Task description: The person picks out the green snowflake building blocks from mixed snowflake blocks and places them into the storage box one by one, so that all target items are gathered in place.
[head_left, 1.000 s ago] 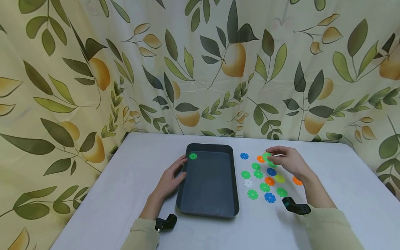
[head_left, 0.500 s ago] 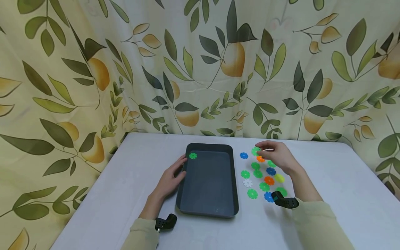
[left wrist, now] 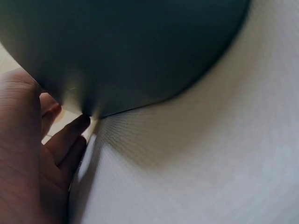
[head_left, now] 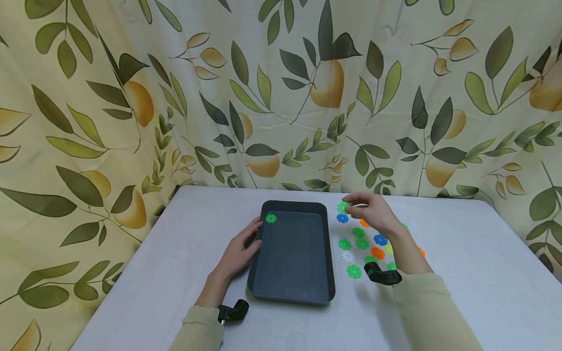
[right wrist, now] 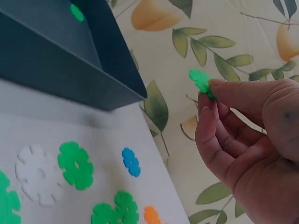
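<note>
My right hand [head_left: 373,213] pinches a green flower-shaped plastic disc [right wrist: 199,79] between thumb and index finger, above the table to the right of the tray. My left hand [head_left: 238,249] rests against the left side of a dark rectangular tray [head_left: 291,268], its fingers relaxed along the rim. Inside the tray, near its far left corner, lies one green disc [head_left: 270,218]. Several loose discs lie right of the tray, among them a blue disc [head_left: 342,219], a white disc [head_left: 348,256] and an orange disc [head_left: 377,253]. My right arm hides some of them.
A white-covered table [head_left: 175,248] bears the tray and discs. Behind it hangs a curtain [head_left: 281,97] printed with leaves and fruit. A black wrist camera [head_left: 383,275] sits on my right wrist, above the near discs.
My right hand has lifted the green disc from the loose ones and carried it leftward toward the tray. My left hand and the tray have stayed in place.
</note>
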### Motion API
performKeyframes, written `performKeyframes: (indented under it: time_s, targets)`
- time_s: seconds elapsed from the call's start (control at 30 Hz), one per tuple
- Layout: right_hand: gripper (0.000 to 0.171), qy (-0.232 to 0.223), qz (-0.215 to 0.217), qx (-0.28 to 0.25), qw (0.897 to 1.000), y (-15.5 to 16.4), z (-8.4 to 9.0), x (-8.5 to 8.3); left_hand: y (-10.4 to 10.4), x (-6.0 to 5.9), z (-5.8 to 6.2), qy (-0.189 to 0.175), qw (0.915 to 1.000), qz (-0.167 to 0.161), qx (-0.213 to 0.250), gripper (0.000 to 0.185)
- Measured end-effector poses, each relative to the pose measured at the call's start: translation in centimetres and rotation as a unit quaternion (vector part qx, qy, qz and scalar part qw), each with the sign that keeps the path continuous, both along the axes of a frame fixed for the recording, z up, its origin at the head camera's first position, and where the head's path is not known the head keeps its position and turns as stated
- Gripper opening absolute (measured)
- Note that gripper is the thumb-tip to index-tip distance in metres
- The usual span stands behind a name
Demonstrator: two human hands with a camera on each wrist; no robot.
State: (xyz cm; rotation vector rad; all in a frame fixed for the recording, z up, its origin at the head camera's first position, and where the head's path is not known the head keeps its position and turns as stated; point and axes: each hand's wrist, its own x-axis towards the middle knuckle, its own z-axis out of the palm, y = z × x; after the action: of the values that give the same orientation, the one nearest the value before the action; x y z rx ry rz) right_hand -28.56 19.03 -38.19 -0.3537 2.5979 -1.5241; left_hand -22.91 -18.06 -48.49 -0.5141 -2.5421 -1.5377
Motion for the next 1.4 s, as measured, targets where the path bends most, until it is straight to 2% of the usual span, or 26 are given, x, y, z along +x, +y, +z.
performKeyframes:
  time_s: [0.33, 0.7, 0.93, 1.2, 1.4]
  targets:
    - [0.036, 0.005, 0.015, -0.023, 1.000, -2.5, -0.2, -0.5, 0.0, -0.1, -0.2, 0.001, 1.0000, 0.001, -0.008, 0.051]
    - [0.035, 0.006, 0.040, -0.075, 0.996, -6.0, -0.6, -0.9, -0.2, -0.1, -0.2, 0.003, 1.0000, -0.003, 0.000, 0.051]
    - [0.031, 0.021, 0.044, -0.070, 0.996, -7.9, -1.2, -1.1, -0.2, -0.2, -0.3, 0.006, 1.0000, -0.006, 0.000, 0.051]
    - [0.029, -0.001, 0.041, -0.079, 0.996, -10.1, -2.1, -0.9, -0.2, -0.2, -0.5, 0.009, 0.9998, -0.015, 0.006, 0.050]
    - [0.030, -0.002, 0.056, -0.093, 0.994, -11.5, -2.2, -0.9, -0.2, -0.2, -0.4, 0.010, 0.9999, -0.012, 0.008, 0.051]
